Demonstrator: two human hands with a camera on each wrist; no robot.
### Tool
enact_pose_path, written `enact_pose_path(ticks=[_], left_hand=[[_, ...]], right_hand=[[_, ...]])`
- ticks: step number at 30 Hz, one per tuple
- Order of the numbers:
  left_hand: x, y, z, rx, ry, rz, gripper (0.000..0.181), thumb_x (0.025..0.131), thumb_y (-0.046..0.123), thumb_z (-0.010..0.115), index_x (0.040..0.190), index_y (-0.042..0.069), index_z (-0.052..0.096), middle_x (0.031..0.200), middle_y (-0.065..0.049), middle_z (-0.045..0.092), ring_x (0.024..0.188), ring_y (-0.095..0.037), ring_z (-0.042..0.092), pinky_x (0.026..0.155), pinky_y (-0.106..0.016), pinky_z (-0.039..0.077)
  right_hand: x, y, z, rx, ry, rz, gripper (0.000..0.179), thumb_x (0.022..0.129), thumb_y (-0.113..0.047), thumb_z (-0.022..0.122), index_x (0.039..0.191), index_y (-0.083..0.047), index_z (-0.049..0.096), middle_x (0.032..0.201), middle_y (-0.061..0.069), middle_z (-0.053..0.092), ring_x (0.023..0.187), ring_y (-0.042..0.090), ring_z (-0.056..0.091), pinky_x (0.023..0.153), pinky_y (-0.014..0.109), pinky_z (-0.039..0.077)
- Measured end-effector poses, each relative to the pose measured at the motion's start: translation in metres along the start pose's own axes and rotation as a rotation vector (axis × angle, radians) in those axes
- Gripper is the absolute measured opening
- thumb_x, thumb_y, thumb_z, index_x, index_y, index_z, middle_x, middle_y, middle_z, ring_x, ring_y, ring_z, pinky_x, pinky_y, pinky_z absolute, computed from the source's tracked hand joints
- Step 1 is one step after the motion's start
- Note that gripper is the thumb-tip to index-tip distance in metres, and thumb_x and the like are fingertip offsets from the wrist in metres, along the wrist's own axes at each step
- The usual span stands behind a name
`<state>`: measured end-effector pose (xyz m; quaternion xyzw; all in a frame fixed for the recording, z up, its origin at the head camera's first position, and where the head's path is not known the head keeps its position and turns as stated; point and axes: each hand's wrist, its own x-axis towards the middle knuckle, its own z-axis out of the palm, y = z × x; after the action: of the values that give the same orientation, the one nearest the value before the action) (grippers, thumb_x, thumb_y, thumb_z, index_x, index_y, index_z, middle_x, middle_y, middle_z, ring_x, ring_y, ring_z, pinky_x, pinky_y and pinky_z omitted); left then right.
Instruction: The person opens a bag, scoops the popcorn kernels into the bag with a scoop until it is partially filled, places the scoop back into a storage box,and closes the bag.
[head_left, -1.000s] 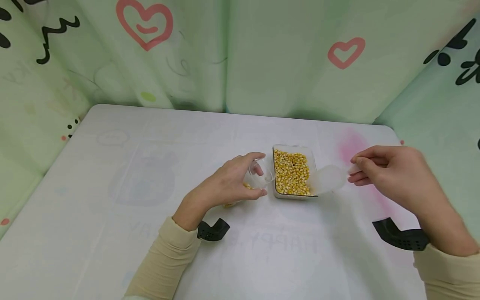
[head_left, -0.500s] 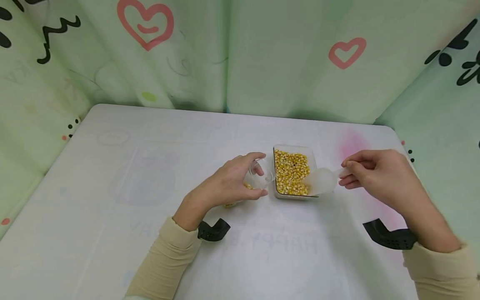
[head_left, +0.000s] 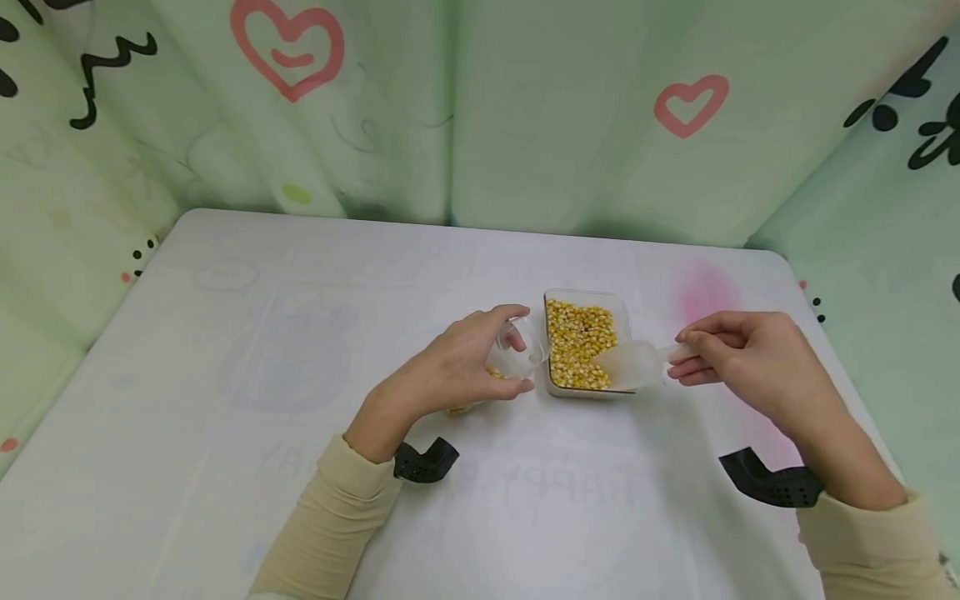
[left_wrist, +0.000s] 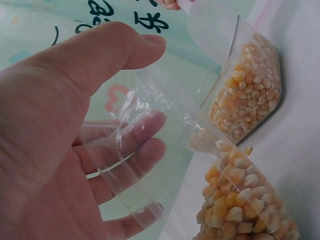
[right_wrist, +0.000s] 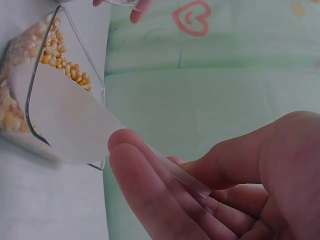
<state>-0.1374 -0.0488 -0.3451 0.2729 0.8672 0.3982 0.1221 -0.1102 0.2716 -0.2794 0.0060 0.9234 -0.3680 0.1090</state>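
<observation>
At centre, I see the right hand pinching a scoop in corn, the left hand curled round a container; overfilled, the scoop could twist, spilling.

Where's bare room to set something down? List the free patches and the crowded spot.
Free on the table: its left side, up to the left sleeve; the strip between corn box and curtain; the front, between left sleeve and right sleeve. Crowded: around the corn box, where the left hand holds a clear container and the right hand a scoop.
</observation>
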Motion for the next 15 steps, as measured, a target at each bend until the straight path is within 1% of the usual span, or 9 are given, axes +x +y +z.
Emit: enact_pose_path(ticks=[5, 9, 12, 15], left_hand=[[0.0, -0.001, 0.0, 0.0, 0.002, 0.003, 0.077, 0.083, 0.033, 0.076, 0.148, 0.012, 0.039, 0.114, 0.002, 0.066, 0.114, -0.024, 0.057, 0.099, -0.037, 0.044], [-0.001, -0.001, 0.0, -0.004, 0.005, 0.004, 0.077, 0.084, 0.034, 0.076, 0.148, 0.012, 0.039, 0.115, 0.002, 0.066, 0.114, -0.024, 0.057, 0.099, -0.038, 0.044], [-0.001, -0.001, 0.0, -0.003, 0.005, 0.003, 0.077, 0.084, 0.034, 0.076, 0.148, 0.012, 0.039, 0.115, 0.002, 0.066, 0.114, -0.024, 0.056, 0.099, -0.038, 0.044], [0.0, -0.001, 0.0, 0.003, 0.006, 0.005, 0.077, 0.084, 0.034, 0.076, 0.148, 0.012, 0.039, 0.115, 0.002, 0.066, 0.114, -0.022, 0.056, 0.099, -0.037, 0.044]], right_hand=[[0.001, 0.004, 0.004, 0.073, -0.004, -0.014, 0.035, 0.102, -0.024, 0.054, 0.117, 0.007, 0.06, 0.088, 0.002, 0.078, 0.075, 0.013, 0.076, 0.07, 0.019, 0.057], [0.002, 0.007, 0.007, 0.115, -0.009, -0.014, 0.035, 0.102, -0.022, 0.054, 0.118, 0.009, 0.059, 0.087, -0.001, 0.077, 0.075, 0.012, 0.075, 0.07, 0.02, 0.057], [0.001, 0.007, 0.009, 0.13, -0.012, -0.004, 0.035, 0.102, -0.024, 0.055, 0.116, 0.008, 0.06, 0.087, -0.001, 0.077, 0.077, 0.013, 0.076, 0.073, 0.019, 0.057], [0.001, 0.008, 0.011, 0.166, -0.016, -0.003, 0.037, 0.101, -0.026, 0.057, 0.115, 0.008, 0.06, 0.089, 0.001, 0.077, 0.079, 0.017, 0.076, 0.074, 0.023, 0.058]])
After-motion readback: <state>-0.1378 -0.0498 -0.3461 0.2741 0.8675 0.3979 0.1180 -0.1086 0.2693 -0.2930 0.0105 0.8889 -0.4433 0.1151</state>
